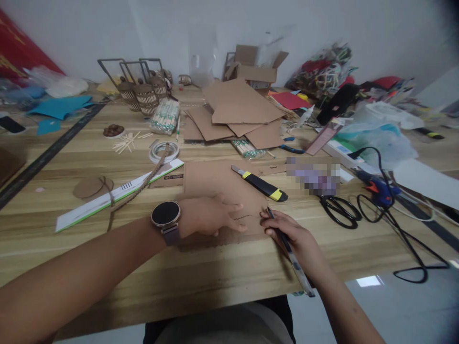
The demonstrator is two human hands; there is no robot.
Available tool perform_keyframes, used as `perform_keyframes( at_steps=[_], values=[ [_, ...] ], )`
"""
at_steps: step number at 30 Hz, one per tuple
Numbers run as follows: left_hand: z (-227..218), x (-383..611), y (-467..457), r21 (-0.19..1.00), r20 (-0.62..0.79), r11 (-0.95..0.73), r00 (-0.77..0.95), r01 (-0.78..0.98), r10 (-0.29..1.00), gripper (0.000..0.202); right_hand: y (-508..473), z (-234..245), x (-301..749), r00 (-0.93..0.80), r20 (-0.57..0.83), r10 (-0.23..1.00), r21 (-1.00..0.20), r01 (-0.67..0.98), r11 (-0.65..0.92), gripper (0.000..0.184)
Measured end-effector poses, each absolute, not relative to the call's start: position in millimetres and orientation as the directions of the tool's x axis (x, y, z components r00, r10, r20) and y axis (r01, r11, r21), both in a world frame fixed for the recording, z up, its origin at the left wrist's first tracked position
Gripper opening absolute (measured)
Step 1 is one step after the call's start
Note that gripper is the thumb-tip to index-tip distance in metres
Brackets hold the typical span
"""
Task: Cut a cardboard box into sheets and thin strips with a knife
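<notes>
A sheet of brown cardboard (206, 179) lies flat on the wooden table, with a short dark line drawn near its right side. My left hand (211, 217), with a watch on the wrist, rests on the sheet, its fingers spread. At the sheet's right edge my right hand (290, 231) is closed around a slim black and silver pen (296, 265). The pen slants, its tip pointing away from me, close to the cardboard; whether it touches cannot be made out. A black and yellow utility knife (263, 184) lies across the sheet's upper right, blade out.
Stacked cardboard pieces (244, 107) lie behind the sheet. Black-handled scissors (340, 211) and a blue glue gun (382, 191) with a looping cord are at right. A white strip (118, 196), a tape roll (164, 152) and small barrel-shaped models (146, 99) stand or lie at left.
</notes>
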State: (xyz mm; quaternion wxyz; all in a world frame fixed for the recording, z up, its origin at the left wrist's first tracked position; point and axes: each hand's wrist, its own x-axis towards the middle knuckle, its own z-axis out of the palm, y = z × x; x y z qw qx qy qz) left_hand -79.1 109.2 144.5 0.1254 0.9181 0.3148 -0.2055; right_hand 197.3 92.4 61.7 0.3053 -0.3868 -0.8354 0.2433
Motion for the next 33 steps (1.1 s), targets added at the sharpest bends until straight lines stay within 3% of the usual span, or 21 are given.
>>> perform_keyframes(
  at_steps=[11,18,24,27,30,33],
  values=[
    [143.4,-78.9,110.5,0.128,-0.373,-0.782,0.76,0.611,0.532,0.071,91.9,62.6,196.4,-0.498,0.314,0.809,-0.645,0.513,0.566,0.017],
    [145.2,-78.7,110.0,0.131,-0.398,-0.78,0.753,0.612,0.524,0.07,93.0,62.9,196.0,-0.507,0.287,0.813,-0.644,0.526,0.556,0.016],
    [149.7,-78.3,109.3,0.115,-0.432,-0.78,0.738,0.615,0.518,0.072,83.7,70.9,194.5,-0.39,0.403,0.828,-0.593,0.578,0.561,0.025],
    [152.0,-78.0,110.0,0.108,-0.455,-0.79,0.737,0.603,0.5,0.069,68.8,88.4,182.4,-0.341,0.395,0.853,-0.643,0.561,0.521,0.029],
    [151.6,-77.4,111.4,0.114,-0.458,-0.792,0.739,0.599,0.493,0.07,53.5,100.1,160.3,-0.377,0.37,0.849,-0.724,0.456,0.518,0.021],
    [151.0,-76.3,112.8,0.113,-0.428,-0.807,0.762,0.58,0.487,0.068,43.6,98.4,137.5,-0.318,0.275,0.907,-0.793,0.458,0.401,0.013]
  ],
)
